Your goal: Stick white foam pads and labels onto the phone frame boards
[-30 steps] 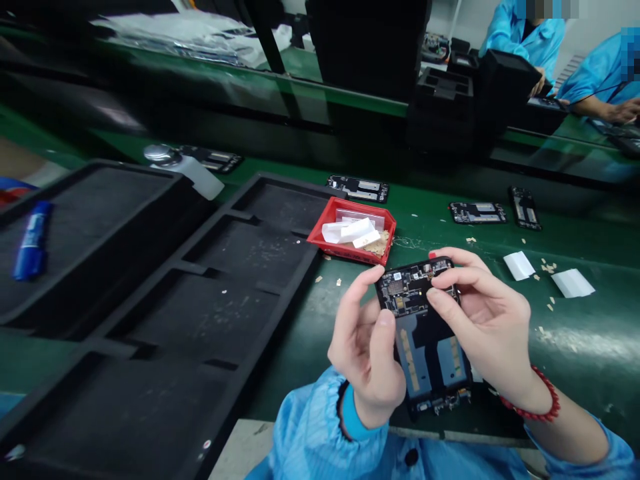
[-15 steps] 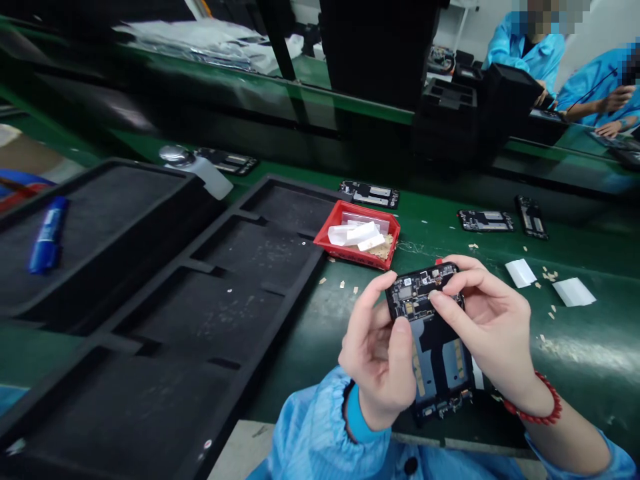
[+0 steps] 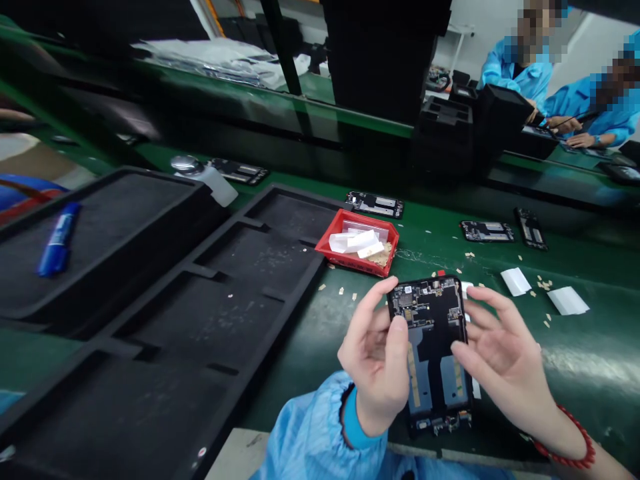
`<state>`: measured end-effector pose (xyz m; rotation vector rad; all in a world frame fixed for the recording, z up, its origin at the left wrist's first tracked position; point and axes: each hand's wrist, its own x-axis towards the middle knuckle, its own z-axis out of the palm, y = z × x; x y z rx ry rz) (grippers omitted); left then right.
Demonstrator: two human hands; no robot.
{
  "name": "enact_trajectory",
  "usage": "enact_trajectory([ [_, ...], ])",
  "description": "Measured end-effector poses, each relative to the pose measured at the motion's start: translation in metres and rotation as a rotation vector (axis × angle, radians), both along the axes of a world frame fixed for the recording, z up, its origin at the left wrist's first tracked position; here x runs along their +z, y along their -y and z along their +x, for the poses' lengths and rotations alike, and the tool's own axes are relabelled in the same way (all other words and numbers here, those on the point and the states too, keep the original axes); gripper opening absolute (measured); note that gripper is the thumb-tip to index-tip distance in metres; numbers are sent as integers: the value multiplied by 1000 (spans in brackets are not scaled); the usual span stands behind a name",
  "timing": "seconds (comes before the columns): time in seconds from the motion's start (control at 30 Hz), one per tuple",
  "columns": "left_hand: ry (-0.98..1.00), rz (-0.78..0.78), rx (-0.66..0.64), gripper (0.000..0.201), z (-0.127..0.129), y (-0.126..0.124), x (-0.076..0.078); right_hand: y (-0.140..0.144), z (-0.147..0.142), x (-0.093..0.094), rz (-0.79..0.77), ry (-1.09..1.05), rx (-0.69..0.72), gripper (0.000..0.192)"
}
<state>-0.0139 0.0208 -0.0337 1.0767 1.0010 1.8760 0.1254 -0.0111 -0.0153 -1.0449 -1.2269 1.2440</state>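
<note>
An opened phone body [image 3: 437, 357] with its circuit board and inner plates exposed tilts up before me over the bench. My left hand [image 3: 377, 357] grips its left edge, thumb on the front and fingers at the upper left corner. At the right edge my right hand [image 3: 505, 353] has its fingers apart, with the thumb tip close to the phone's side; whether it touches cannot be made out. A red bead bracelet circles that wrist. A white paper piece [image 3: 477, 389] shows partly behind the phone's right edge.
A red bin [image 3: 357, 263] holds white slips and tan bits. Black foam trays [image 3: 260, 327] fill the left, with a blue marker [image 3: 59, 240] on one. Several phone bodies [image 3: 487, 231] and folded white papers [image 3: 567, 301] lie around. Two people in blue work behind the partition.
My right hand has moved off the top of the circuit board, rightward and down, and its fingers have spread. The left hand keeps its hold on the phone body.
</note>
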Motion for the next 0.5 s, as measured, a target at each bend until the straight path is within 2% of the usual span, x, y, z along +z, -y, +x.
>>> enact_trajectory([
  [0.1, -104, -111, 19, 29, 4, -4, -2, 4, 11, -10, -170, 61, 64, 45],
  [0.17, -139, -168, -40, 39, 5, -9, -7, -15, 21, -15, -204, 156, 48, 41],
  [0.23, -129, -160, -93, 53, 5, -15, -12, -56, 34, -17, -197, 294, -10, 43],
  [0.27, -118, -128, -95, 52, 5, -18, -15, -83, 42, -16, -184, 351, -66, 41],
  [0.4, -119, -48, -66, 36, 3, -25, -20, -200, 74, -12, -147, 552, -254, 35],
  [0.5, -140, -44, -51, 26, 0, -27, -20, -257, 93, -12, -138, 733, -263, 35],
])
